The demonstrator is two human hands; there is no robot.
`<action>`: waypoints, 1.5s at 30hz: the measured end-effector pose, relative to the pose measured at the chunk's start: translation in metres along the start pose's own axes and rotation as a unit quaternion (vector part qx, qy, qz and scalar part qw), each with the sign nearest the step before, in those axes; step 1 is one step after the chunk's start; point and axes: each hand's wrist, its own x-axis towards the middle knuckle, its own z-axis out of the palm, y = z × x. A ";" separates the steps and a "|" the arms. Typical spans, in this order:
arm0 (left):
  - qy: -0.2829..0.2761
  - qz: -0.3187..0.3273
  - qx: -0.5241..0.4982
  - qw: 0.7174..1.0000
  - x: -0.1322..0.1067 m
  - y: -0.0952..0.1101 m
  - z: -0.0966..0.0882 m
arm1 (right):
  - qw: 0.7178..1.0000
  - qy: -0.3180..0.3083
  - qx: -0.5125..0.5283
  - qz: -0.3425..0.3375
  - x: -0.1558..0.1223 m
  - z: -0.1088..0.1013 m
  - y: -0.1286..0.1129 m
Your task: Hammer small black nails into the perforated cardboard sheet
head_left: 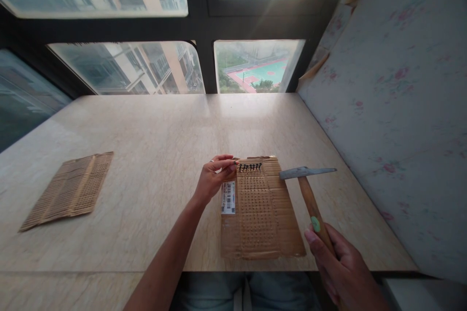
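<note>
My right hand is wrapped round the wooden handle of a hammer, whose grey metal head is raised just right of the cardboard. A green oval sticker marks the handle. In front of me lies a piece of brown cardboard with many small holes in rows. Along its far edge stands a short row of black nails. My left hand is at the left end of that row, thumb and forefinger pinched on what looks like a small black nail, mostly covered by the fingertips. A white barcode label is below this hand.
A second piece of corrugated cardboard lies on the left of the pale marble-look countertop. Dark-framed windows rise behind it. A flower-papered wall bounds the right side. The counter's front edge is close to my lap.
</note>
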 end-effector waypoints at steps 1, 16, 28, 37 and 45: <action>0.000 -0.001 -0.003 1.000 0.000 0.000 0.001 | 1.000 -0.001 -0.003 -0.001 0.000 0.000 0.000; -0.012 -0.001 -0.010 1.000 0.002 -0.001 0.002 | 1.000 -0.005 0.000 -0.001 0.000 -0.002 0.001; -0.003 0.013 0.001 1.000 0.002 0.002 0.004 | 1.000 0.006 -0.017 -0.010 0.001 -0.004 -0.005; 0.002 0.018 0.012 1.000 0.002 0.001 0.005 | 0.998 -0.015 -0.029 -0.047 0.001 0.004 -0.034; 0.015 0.046 0.075 0.996 0.000 0.001 0.004 | 0.989 -0.051 -0.081 -0.110 0.004 0.010 -0.062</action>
